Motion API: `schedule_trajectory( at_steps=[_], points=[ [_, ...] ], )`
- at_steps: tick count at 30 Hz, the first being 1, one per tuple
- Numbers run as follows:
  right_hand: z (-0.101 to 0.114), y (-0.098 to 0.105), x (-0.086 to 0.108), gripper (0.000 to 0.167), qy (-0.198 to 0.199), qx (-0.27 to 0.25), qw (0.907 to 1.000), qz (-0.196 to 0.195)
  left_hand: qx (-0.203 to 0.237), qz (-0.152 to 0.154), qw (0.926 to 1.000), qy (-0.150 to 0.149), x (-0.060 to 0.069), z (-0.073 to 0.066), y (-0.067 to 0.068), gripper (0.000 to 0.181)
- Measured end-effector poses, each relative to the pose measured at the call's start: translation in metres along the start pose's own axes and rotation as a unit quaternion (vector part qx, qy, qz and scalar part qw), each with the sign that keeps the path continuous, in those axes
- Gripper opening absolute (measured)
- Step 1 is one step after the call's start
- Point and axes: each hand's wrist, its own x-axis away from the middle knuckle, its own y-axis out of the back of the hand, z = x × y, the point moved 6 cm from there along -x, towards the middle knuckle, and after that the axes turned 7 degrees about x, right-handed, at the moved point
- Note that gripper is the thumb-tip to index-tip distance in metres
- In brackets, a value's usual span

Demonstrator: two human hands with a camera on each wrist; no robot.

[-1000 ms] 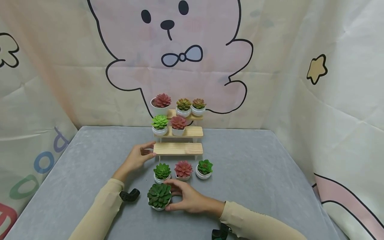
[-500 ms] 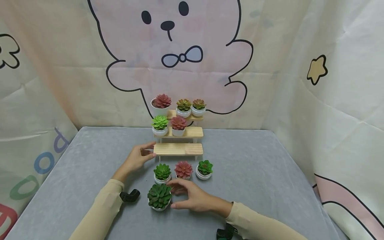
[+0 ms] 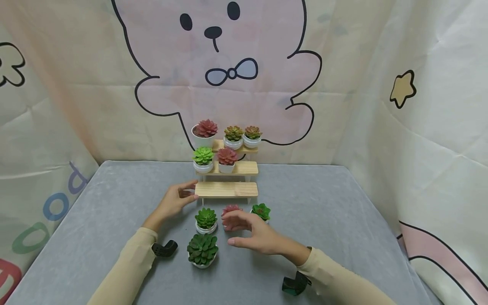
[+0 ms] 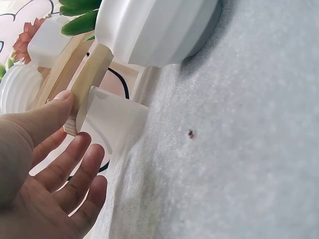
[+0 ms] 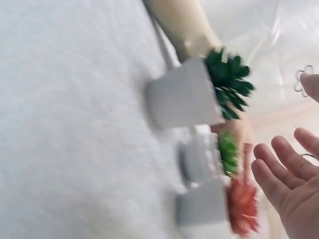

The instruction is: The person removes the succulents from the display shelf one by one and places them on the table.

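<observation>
My left hand (image 3: 174, 201) pinches the left end of the lowest board (image 3: 226, 190) of a three-tier wooden display stand. In the left wrist view the thumb lies on the board (image 4: 88, 82), other fingers spread below. My right hand (image 3: 259, 234) hovers, fingers parted and holding nothing, over the front row. It partly covers a red potted succulent (image 3: 231, 208) and a green potted succulent (image 3: 261, 211). Left of it stand another green succulent (image 3: 206, 219) and, nearer me, a dark green succulent (image 3: 202, 250) in a white pot (image 5: 182, 97).
On the middle tier (image 3: 244, 168) sit a bright green succulent (image 3: 203, 156) and a red one (image 3: 227, 156). Several potted succulents (image 3: 233, 133) occupy the top tier. Grey cloth (image 3: 312, 212) covers the table, and a printed curtain (image 3: 350, 110) hangs behind.
My right hand has let go of the dark green succulent, moving away right and then forward over the red one. The pot stays put. My left hand keeps its place on the stand.
</observation>
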Motion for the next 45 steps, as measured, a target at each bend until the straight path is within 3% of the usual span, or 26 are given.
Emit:
schedule_trajectory(
  at_steps=[8, 15, 33, 45],
  points=[
    [0.016, 0.032, -0.010, 0.040, 0.036, 0.001, 0.9983, -0.046, -0.003, 0.001, 1.0000, 0.001, 0.001, 0.000, 0.001, 0.056],
    [0.021, 0.061, -0.016, 0.043, 0.026, 0.027, 0.9946, -0.096, -0.007, 0.003, 1.0000, -0.004, -0.001, 0.000, 0.001, 0.056],
    [-0.008, 0.097, -0.040, 0.042, -0.008, 0.049, 0.9884, -0.143, -0.006, 0.001, 1.0000, 0.001, -0.001, -0.001, 0.000, 0.056],
    [-0.027, 0.111, -0.055, 0.044, -0.034, 0.058, 0.9838, -0.166, -0.005, -0.001, 1.0000, -0.001, -0.001, 0.002, 0.001, 0.056]
  ],
)
